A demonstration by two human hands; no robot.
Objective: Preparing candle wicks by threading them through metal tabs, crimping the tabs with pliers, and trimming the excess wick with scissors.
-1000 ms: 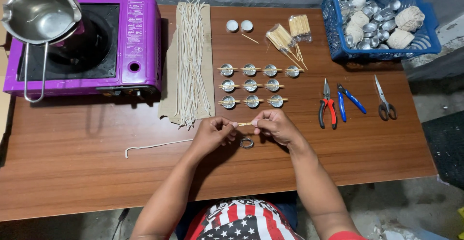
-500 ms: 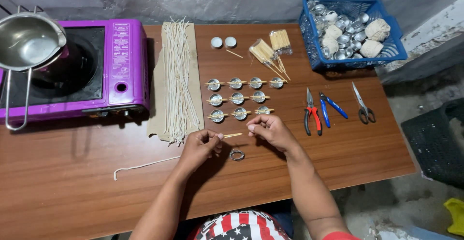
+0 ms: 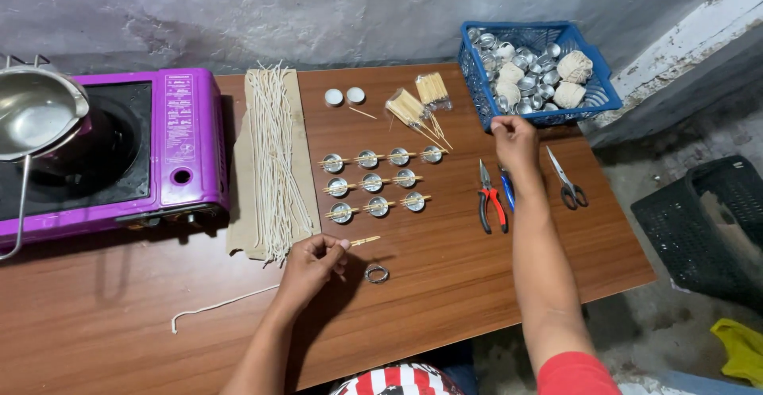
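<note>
My left hand (image 3: 314, 261) pinches a short wooden stick (image 3: 364, 242) near the table's front, just left of a small metal ring (image 3: 377, 273) lying on the wood. My right hand (image 3: 514, 141) is stretched far out to the front edge of the blue basket (image 3: 590, 102), fingers curled with nothing seen in them. The basket is full of small metal cups (image 3: 531, 81) and balls of string (image 3: 574, 67). Between my hands stand three rows of metal cups with sticks across them (image 3: 375, 180).
A purple stove (image 3: 119, 152) with a steel pot (image 3: 36, 117) is at the left. Cut wicks (image 3: 274, 156) lie on cardboard. Red pliers (image 3: 489, 198), blue pliers (image 3: 507, 188) and scissors (image 3: 567, 179) lie right. Stick bundles (image 3: 417, 101), two white candles (image 3: 344, 96), loose wick (image 3: 218, 306).
My right hand let go of the stick and reached out to the blue basket. My left hand keeps the stick. The view has swung up and to the right.
</note>
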